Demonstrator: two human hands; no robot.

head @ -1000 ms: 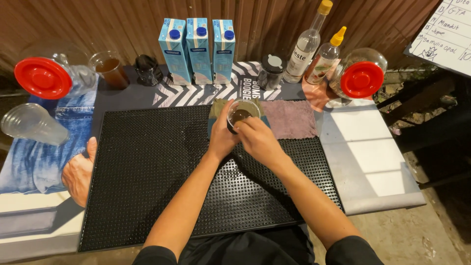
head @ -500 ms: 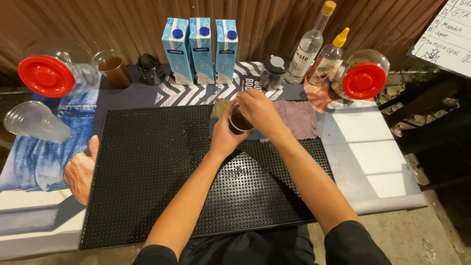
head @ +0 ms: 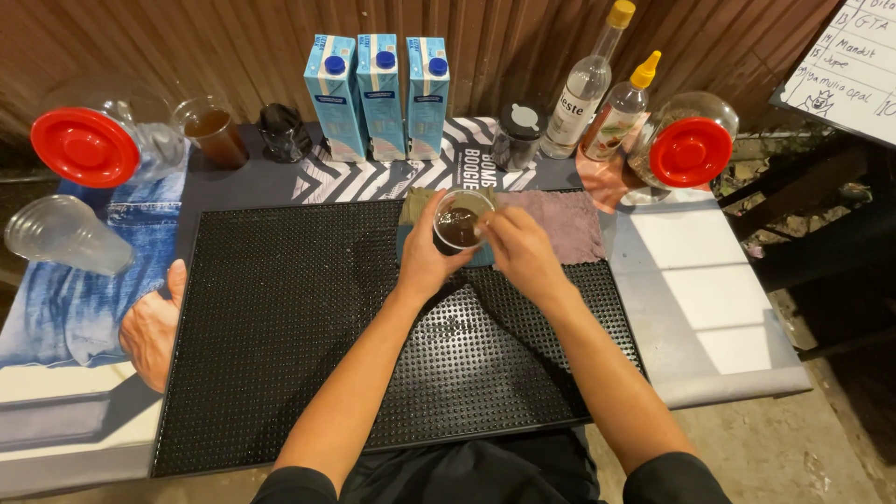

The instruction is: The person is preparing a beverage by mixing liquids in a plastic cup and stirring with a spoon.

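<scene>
- Left hand (head: 425, 257): wrapped around the side of a clear plastic cup (head: 459, 222), fingers curled on its wall, thumb toward the rim.
- Right hand (head: 525, 250): fingertips pinched together at the cup's right rim; what they pinch cannot be told.
- Clear plastic cup: holds dark brown liquid; sits at the far edge of the black rubber bar mat (head: 308, 327), middle of the table, over a folded cloth.
- Mauve cloth (head: 565, 224): just right of the cup, at the mat's far edge.
- Three blue-and-white cartons (head: 378, 84): side by side along the far edge of the table.
- Two clear bottles with yellow caps (head: 607, 89): far edge, right of the cartons.
- Two jars with red lids (head: 84, 147) (head: 689, 149): tilted, at the far left and far right corners.
- Stack of empty clear cups (head: 61, 238): lying on its side by the left edge.
</scene>
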